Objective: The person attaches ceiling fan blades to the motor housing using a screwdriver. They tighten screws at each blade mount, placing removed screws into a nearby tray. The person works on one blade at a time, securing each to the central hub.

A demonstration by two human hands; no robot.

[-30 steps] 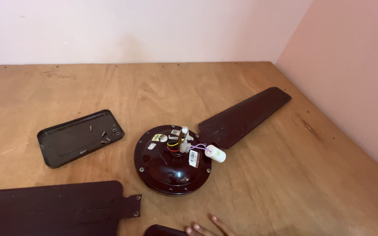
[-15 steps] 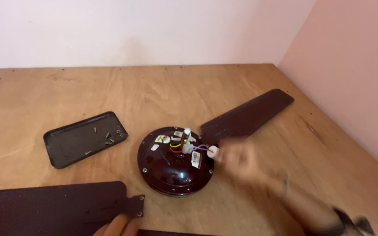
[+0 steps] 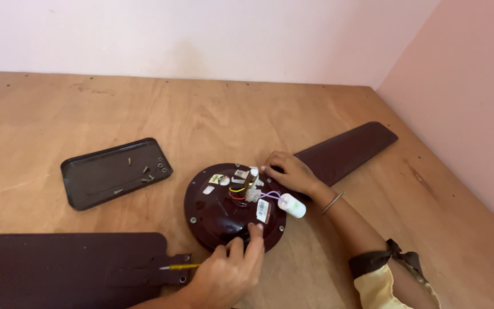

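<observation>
both hands on the fan motor, screws look dicey

my left hand (image 3: 228,272) curls onto the near rim of the dark round fan motor (image 3: 224,214), a yellow-handled screwdriver (image 3: 179,266) poking out beside it; can't tell if i'm gripping it. my right hand (image 3: 290,173) rests loose-fingered at the far rim by the attached blade (image 3: 347,151). motor sits mid-table (image 3: 212,120). i reckon a nudge could snag the white capacitor (image 3: 291,205) wires or scatter screws from the black tray (image 3: 115,171).

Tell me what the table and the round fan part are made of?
The table looks like bare plywood: tan, with swirly grain and small screw heads near the edges. The round fan part looks like metal painted glossy dark brown; it shines and has bolts round its rim, though hard plastic can't be ruled out. Both hands, left and right, touch it.
</observation>
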